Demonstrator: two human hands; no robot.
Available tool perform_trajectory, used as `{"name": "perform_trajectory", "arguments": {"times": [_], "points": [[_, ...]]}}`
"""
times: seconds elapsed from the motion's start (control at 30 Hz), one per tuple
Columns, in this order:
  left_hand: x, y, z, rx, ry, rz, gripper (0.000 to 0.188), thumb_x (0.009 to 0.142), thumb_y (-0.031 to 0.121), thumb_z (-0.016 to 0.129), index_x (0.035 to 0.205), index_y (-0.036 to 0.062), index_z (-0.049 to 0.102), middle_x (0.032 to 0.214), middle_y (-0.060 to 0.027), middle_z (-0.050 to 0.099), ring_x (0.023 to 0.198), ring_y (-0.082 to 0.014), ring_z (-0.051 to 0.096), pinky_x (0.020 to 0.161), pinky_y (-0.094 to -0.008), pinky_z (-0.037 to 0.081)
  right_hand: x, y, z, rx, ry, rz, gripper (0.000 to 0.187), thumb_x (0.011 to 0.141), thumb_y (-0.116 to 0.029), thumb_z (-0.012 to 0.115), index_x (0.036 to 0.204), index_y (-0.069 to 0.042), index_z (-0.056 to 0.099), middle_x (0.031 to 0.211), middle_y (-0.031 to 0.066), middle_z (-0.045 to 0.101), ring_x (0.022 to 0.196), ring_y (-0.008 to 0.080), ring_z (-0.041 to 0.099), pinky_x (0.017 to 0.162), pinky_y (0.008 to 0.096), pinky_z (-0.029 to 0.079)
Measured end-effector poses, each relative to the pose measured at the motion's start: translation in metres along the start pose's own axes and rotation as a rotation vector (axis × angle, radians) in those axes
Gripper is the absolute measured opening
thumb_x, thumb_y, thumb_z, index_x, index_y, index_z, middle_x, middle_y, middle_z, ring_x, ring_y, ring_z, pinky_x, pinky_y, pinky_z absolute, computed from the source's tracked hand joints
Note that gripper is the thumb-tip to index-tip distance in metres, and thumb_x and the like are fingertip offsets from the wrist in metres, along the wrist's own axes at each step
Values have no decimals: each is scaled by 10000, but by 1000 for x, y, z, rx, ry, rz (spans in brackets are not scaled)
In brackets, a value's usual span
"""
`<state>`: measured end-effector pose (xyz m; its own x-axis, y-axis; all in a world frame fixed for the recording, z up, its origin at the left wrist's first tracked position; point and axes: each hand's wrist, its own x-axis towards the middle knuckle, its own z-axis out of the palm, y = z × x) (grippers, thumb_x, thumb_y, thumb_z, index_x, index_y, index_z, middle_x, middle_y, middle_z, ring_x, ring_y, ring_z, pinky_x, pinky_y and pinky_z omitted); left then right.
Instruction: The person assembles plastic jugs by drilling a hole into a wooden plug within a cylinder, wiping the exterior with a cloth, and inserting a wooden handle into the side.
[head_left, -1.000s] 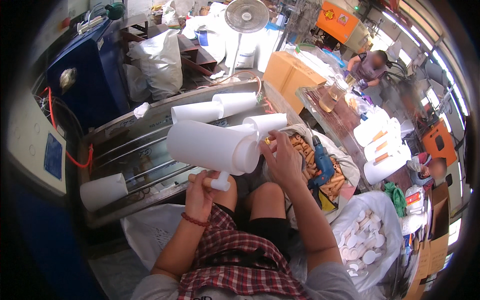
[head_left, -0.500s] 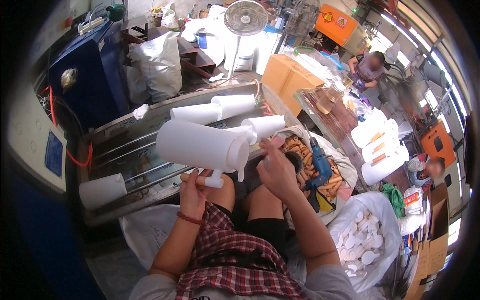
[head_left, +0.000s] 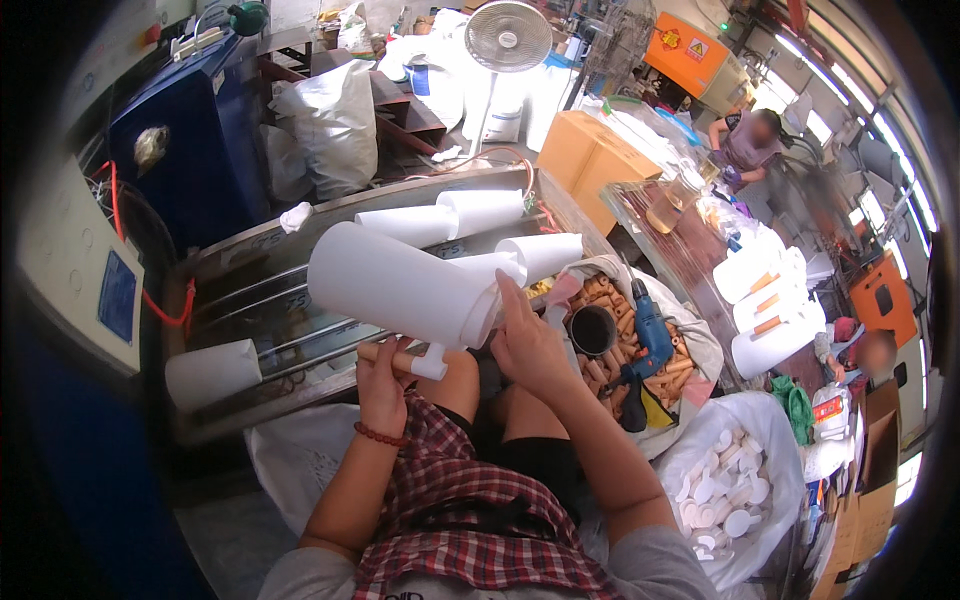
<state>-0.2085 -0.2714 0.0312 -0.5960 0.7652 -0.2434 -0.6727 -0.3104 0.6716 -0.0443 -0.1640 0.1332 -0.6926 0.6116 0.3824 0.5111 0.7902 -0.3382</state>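
Observation:
A large white plastic jug (head_left: 385, 285) lies tilted above my lap, its narrower end toward the right. An orange-brown handle (head_left: 378, 354) joins a white stub (head_left: 431, 363) beneath it. My left hand (head_left: 381, 392) is closed around this handle. My right hand (head_left: 530, 345) is against the jug's right-end rim, index finger extended along it and the other fingers curled. The contact under those curled fingers is hidden. Just right of that hand, a dark round cup (head_left: 593, 330) sits among several orange-brown handles (head_left: 612, 292) in a white sack.
More white jugs (head_left: 408, 226) lie on metal rods in a trough (head_left: 330, 212). A blue drill (head_left: 653, 335) rests on the handle sack. At lower right is a bag of white parts (head_left: 722, 500). A table (head_left: 640, 205), a carton (head_left: 590, 160), a fan (head_left: 508, 38) and two people stand beyond.
My right hand has moved left from beside the dark cup to the jug's rim, uncovering the cup. My left hand keeps its grip on the handle. The whole view has shifted slightly.

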Motion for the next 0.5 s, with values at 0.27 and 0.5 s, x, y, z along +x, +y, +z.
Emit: {"name": "perform_trajectory", "arguments": {"times": [0.27, 0.5], "points": [[3, 9, 4, 126, 113, 128, 147, 903, 122, 560, 855, 70, 432, 812, -71, 579, 700, -123, 583, 609, -274, 536, -17, 7, 34, 144, -133, 79, 787, 879, -236, 558, 1438, -22, 48, 940, 205, 633, 748, 380, 631, 611, 407, 502], [0, 16, 12, 450, 2, 474, 228, 921, 104, 535, 793, 79, 348, 756, 1, 388, 694, -74, 416, 653, -242, 420, -24, -1, 42, 1395, -209, 627, 632, 947, -328, 489, 1426, -59, 179, 818, 103, 629, 494, 108, 531, 398, 233, 419]]}}
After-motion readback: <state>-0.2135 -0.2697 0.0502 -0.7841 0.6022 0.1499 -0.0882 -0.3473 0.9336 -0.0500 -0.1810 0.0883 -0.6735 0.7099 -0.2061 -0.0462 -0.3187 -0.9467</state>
